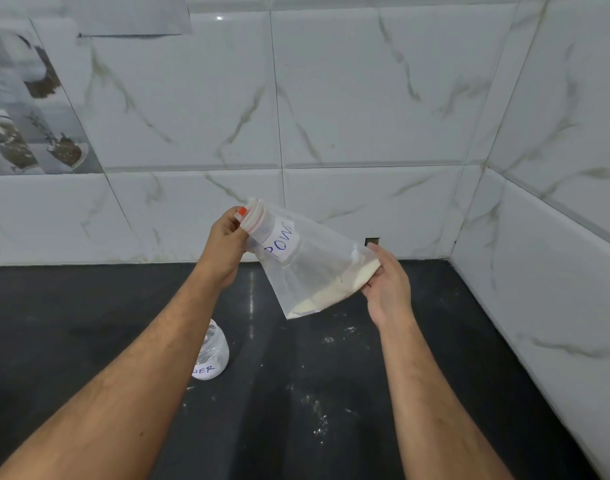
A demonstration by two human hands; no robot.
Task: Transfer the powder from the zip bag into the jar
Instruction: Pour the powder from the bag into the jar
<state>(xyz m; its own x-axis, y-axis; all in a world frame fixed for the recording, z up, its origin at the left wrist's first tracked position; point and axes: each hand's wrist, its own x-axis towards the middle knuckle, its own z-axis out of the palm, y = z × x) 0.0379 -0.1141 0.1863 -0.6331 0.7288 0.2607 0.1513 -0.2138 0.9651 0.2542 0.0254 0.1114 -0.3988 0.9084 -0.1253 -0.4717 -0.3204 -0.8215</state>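
black counter (89,306) | marble wall tiles (365,98) | picture tiles (26,116), maybe spices

Clear plastic zip bag (307,268); glossy tiles (365,98); possibly plastic jar (213,355).

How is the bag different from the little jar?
The zip bag is held up in the air by the left hand and right hand; the jar stands on the dark counter.
The bag is flat, soft and tilted; the jar is round and upright.
The bag looks bigger than the jar.
Both are see-through, hold white powder and wear a white label with blue letters.
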